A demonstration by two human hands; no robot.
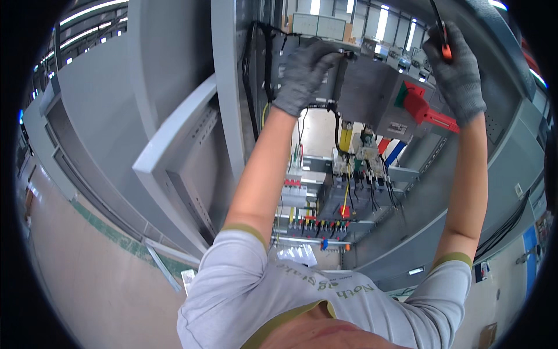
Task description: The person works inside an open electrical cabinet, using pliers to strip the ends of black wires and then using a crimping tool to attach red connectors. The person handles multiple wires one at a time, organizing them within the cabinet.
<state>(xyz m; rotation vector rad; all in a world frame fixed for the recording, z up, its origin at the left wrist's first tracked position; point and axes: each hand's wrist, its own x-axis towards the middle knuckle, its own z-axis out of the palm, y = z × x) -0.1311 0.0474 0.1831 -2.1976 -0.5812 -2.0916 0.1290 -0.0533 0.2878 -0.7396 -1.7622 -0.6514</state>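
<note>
Hands well apart. An orange-and-black tool (446,51) is gripped in the right hand (458,75), raised over the grey switch unit (363,90). The left hand's (305,75) fingertips are held at a small dark piece (347,55) by the unit's upper left corner; whether it is clamped cannot be told. Done, seemingly: unit mounted in the cabinet (226,87), red handle (433,113) fitted. Left, judging by loose-looking black leads (375,192) below: some connections; tightness can't be verified.

I remotely observe a smooth beige floor (116,291) with a worn green painted stripe (106,228), tall bright rectangular windows (382,23), and long white overhead lights (93,10).
</note>
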